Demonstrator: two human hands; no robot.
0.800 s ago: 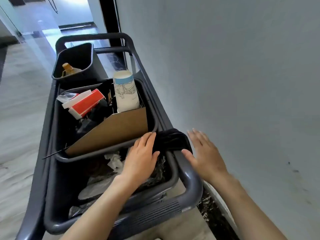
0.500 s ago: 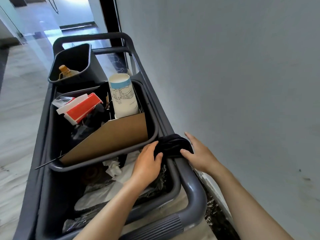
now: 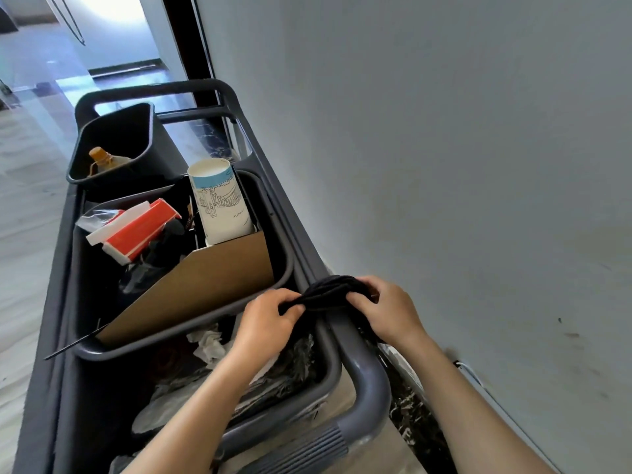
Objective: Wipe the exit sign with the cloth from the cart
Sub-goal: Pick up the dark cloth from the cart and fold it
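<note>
Two bare hands meet over the right rail of the grey cart point(image 3: 367, 378), each pinching the same bunched black cloth point(image 3: 330, 294), which lies draped across that rail just beside the pale wall point(image 3: 444, 165). Left hand point(image 3: 265, 325) comes in from below with the forearm stretched over the nearest bin; its fingers point(image 3: 290, 304) are curled tight and pressed on the cloth's left end. Right hand point(image 3: 388, 307) reaches along the outer side of the rail, knuckles up, fingers folded down over the cloth's right end, thumb hidden beneath. Three dark bins sit in a row on the cart: a small far bin point(image 3: 160, 148) holding one bottle with an amber cap point(image 3: 99, 157); a middle bin point(image 3: 287, 265) with one tall paper cup point(image 3: 220, 200), printed with a blue band and line drawing, one red and white box point(image 3: 140, 229), and one sheet of brown cardboard point(image 3: 205, 289) leaning across it; and a near bin point(image 3: 333, 362) with crumpled white paper point(image 3: 208, 343) and plastic film. No exit sign shows in this view.
</note>
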